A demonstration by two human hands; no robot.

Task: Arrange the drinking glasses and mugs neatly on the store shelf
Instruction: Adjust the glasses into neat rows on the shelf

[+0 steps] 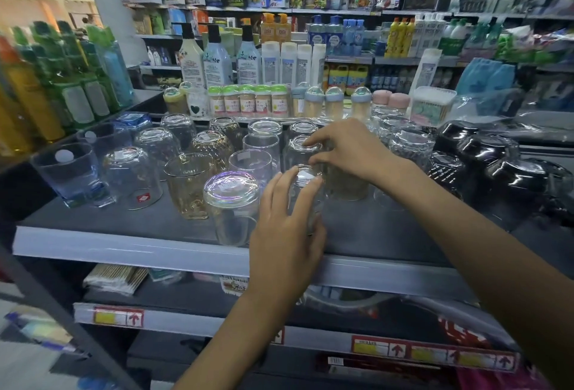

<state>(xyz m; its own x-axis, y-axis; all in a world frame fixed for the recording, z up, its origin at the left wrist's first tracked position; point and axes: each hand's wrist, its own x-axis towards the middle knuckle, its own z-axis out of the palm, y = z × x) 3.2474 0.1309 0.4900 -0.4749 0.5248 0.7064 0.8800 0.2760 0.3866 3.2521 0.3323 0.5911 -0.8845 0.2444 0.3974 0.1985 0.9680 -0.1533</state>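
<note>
The small clear upturned drinking glass (pixel 306 178) stands near the front of the dark grey store shelf (pixel 155 219), mouth down. Its thick round base faces up and carries a pale label. The left hand (pixel 285 234) grips it from the near side, its fingers (pixel 276 191) curled round one wall and the thumb round the other.

Just behind it stands a second clear upturned glass (pixel 297 153), smooth and cylindrical. The right hand (pixel 348 150) reaches over it, and its curled fingers and thumb pinch the rim of the base. A dull amber glass (pixel 344 189) sits under that palm, mostly hidden.

To the left, a clear glass mug with an iridescent base (pixel 231 200) stands upside down, its top showing violet and green reflections. Beside it is a ribbed amber mug with a gold rim (pixel 186 187), also inverted. Further left are a rounded clear glass with a red sticker (pixel 132 177) and pale blue square tumblers (pixel 71 172) with white round labels. More upturned clear glasses stand in rows behind them.

On the right, glossy black bowls (pixel 484 153) are stacked upside down, their surfaces catching hard highlights. Along the back of the shelf runs a row of small jars with green lids (pixel 248 101), wrapped in shiny plastic. A smooth white price rail (pixel 124 246) edges the shelf front.
</note>
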